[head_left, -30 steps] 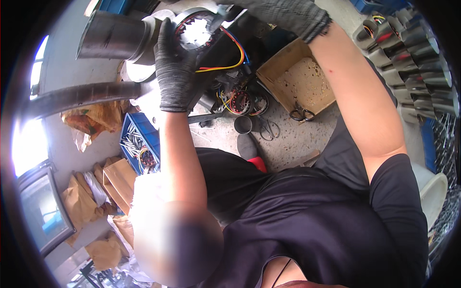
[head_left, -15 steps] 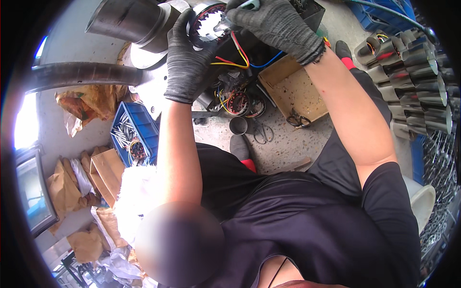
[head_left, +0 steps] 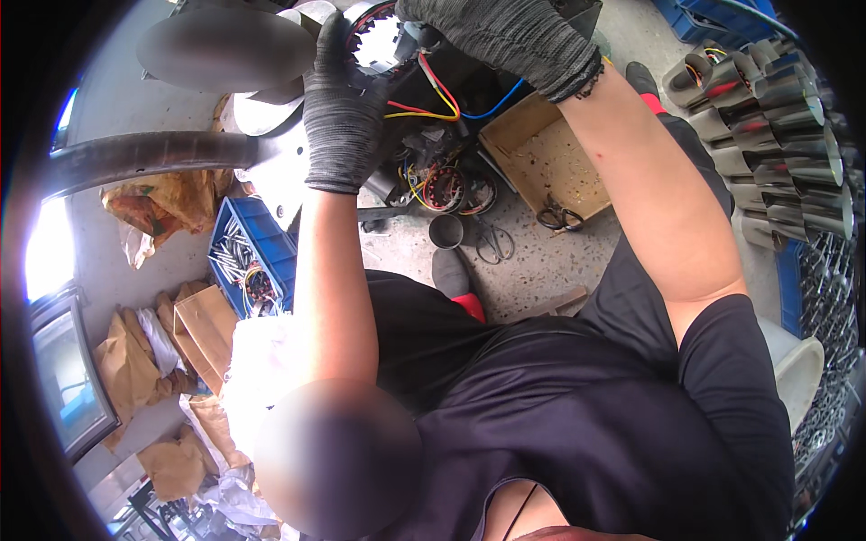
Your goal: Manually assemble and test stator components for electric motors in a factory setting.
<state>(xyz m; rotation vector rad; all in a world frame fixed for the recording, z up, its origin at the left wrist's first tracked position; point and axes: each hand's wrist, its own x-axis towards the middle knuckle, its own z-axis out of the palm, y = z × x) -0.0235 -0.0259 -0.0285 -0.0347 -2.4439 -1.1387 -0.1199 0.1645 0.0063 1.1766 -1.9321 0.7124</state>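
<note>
Both my hands wear dark grey knit gloves at the top of the head view. My left hand [head_left: 345, 131] is closed round the near left side of a motor stator [head_left: 359, 45], a ring with red-edged teeth and a bright middle. On the stator's right side, my right hand [head_left: 505, 41] is closed with its fingertips at the rim. It grips a small tool with a metal tip [head_left: 414, 30], mostly hidden by the glove. Red and yellow wires [head_left: 442, 90] hang below the stator, and a blue wire [head_left: 501, 104] runs toward the right.
A cardboard box [head_left: 519, 135] with scissors [head_left: 559, 215] at its edge lies on the floor. More wound stators [head_left: 445, 189] lie nearby. Metal sleeves [head_left: 767, 135] are stacked at right; a blue bin [head_left: 280, 248] of metal pins stands left. A curved pipe [head_left: 144, 160] juts in.
Both hands and the stator appear slightly higher and further left. My right hand has shifted left along the rim; the tool's pale handle, visible earlier, is out of sight.
</note>
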